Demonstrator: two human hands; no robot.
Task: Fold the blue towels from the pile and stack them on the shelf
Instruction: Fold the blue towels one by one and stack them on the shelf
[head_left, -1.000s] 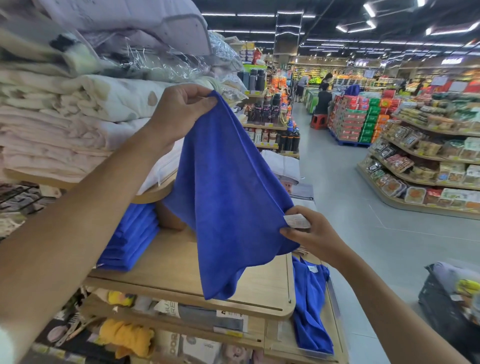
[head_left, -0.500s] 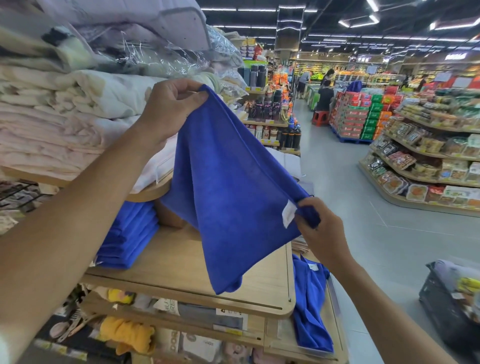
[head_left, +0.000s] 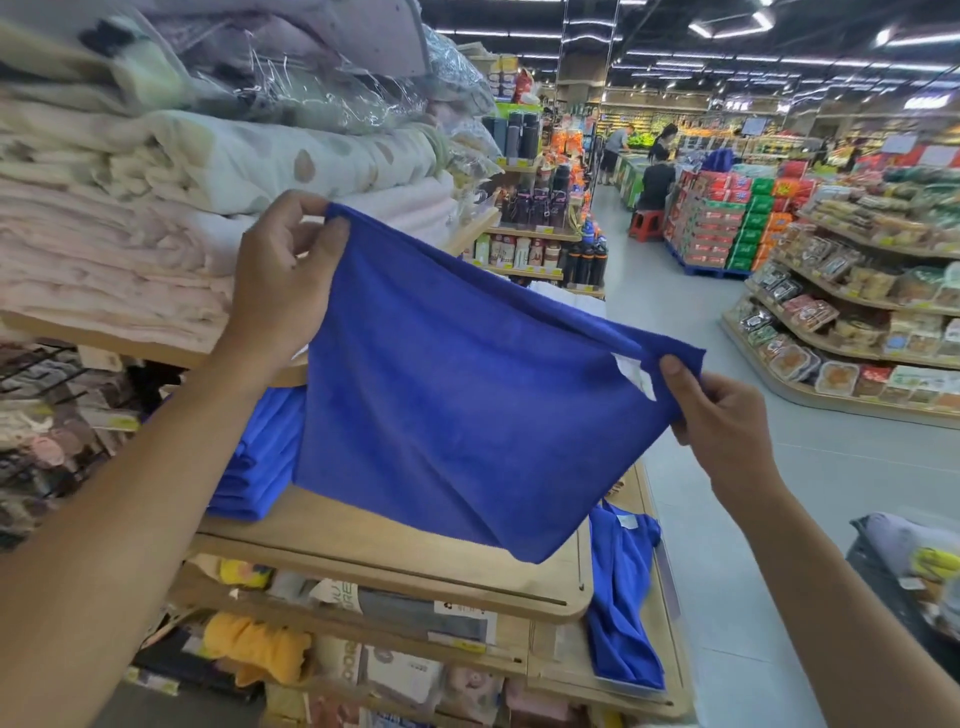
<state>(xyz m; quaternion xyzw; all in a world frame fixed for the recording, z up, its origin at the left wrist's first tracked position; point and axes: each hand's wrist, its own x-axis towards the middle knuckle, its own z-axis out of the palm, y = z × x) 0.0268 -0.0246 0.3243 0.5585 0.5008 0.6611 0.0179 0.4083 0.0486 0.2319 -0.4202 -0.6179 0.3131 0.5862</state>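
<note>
A blue towel (head_left: 457, 395) hangs spread between both hands above the wooden shelf (head_left: 395, 551). My left hand (head_left: 283, 283) pinches its upper left corner. My right hand (head_left: 727, 415) grips the upper right corner, next to a white label (head_left: 634, 374). A stack of folded blue towels (head_left: 260, 457) lies on the shelf at the left, partly hidden behind the held towel. Loose blue towels (head_left: 621, 597) hang in a pile over the shelf's right end.
Folded pale blankets (head_left: 130, 249) fill the shelf above at the left. Packaged goods and a yellow cloth (head_left: 260, 649) sit on the lower shelves. An aisle floor (head_left: 727, 519) runs on the right, with snack displays (head_left: 857, 322) beyond. People stand far down the aisle.
My right hand took the towel's right corner and pulled it up and out to the right. The towel went from hanging down to stretched wide between both hands.
</note>
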